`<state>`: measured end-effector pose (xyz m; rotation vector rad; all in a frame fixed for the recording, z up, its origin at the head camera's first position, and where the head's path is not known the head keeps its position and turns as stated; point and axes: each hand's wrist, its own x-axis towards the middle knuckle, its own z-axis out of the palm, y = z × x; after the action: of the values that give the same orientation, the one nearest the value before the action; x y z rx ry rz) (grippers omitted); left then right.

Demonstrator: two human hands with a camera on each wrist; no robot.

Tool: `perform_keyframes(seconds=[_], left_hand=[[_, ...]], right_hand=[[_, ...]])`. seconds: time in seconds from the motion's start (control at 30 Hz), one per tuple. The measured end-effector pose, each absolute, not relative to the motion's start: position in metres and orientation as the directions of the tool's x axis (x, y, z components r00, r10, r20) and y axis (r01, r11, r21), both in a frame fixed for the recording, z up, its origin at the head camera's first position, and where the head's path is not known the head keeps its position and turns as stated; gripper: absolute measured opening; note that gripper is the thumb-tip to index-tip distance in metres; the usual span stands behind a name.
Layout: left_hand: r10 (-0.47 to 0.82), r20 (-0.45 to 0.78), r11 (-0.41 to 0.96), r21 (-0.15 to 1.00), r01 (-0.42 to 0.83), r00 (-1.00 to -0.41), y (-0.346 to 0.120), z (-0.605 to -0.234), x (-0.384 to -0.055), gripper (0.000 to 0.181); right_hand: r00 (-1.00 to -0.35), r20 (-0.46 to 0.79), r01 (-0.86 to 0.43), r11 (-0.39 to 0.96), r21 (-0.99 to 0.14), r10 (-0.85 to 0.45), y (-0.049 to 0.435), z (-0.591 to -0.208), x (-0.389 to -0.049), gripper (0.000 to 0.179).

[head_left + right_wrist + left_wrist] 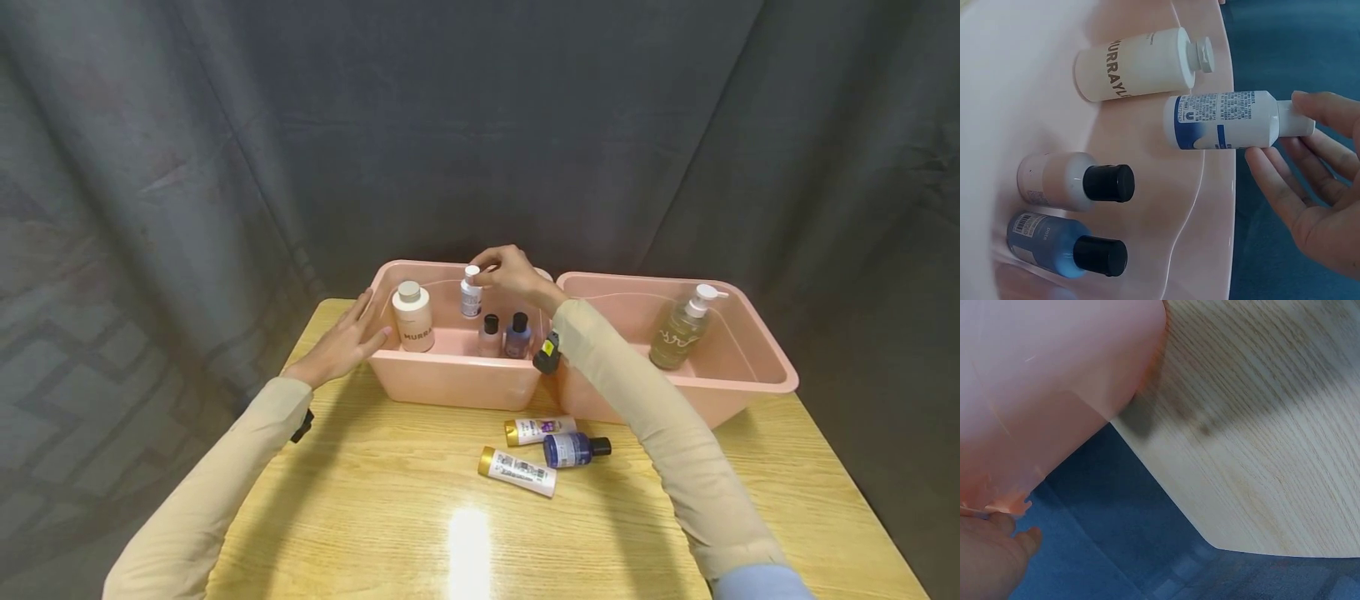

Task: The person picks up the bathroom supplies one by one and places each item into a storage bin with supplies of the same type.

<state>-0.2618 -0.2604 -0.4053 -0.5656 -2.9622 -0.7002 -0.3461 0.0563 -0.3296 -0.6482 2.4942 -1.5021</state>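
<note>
My right hand [512,273] pinches a small white bottle [471,298] by its cap, above the floor of the left pink bin [457,385]. The right wrist view shows a blue-printed label on this bottle [1222,122], with thumb and fingers [1275,181] around its cap and shoulder. Spread fingers of my left hand [341,342] rest on the bin's left rim. Inside the bin stand a large cream bottle [414,321] at the left, and a pinkish bottle [490,337] and a blue bottle [517,337], both black-capped, at the right front.
A second pink bin [757,387] adjoins on the right, holding a greenish pump bottle [675,337]. In front on the wooden table [375,500] lie two white tubes with gold caps, one nearer [517,472], and a dark blue bottle [567,450]. A grey curtain [480,133] hangs behind.
</note>
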Motion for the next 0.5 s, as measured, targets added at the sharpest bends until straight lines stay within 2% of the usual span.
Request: perform_keyframes(seconds=[0.5], left_hand=[[0.338,0.122,0.834,0.421,0.357,-0.933,-0.2578,-0.4046,-0.2607,0.078]], right_hand=[[-0.914,0.075,-0.262,0.440,-0.859,-0.399,0.0562,-0.3363,-0.3532,0.028]])
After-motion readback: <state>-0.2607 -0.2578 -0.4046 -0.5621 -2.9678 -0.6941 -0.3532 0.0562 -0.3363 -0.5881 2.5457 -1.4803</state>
